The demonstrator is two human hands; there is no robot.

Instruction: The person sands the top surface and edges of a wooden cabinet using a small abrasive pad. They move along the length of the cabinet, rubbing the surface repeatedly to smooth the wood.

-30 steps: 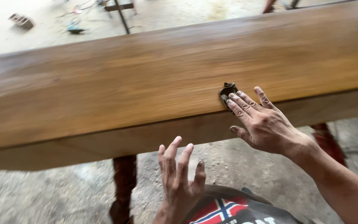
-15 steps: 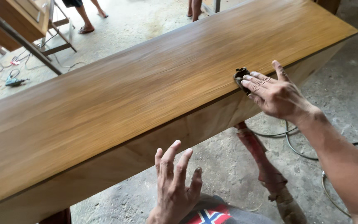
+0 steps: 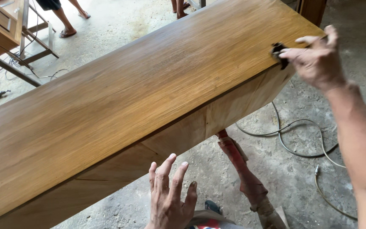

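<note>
Near the far right corner of the long wooden tabletop (image 3: 149, 97), at its near edge, the right hand (image 3: 316, 59) pinches a small dark pad (image 3: 279, 54) against the wood. Below the tabletop's near edge, the left hand (image 3: 170, 197) hangs free with fingers spread wide, holding nothing, above the concrete floor (image 3: 293, 169) where a grey cable (image 3: 293, 140) loops

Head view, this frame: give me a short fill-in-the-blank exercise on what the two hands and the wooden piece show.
1. The right hand presses a small dark pad against the long ______ tabletop.
2. The left hand is open and holds ______.
3. A grey ______ lies looped on the concrete floor below the right arm.

Missing words: wooden; nothing; cable
</note>
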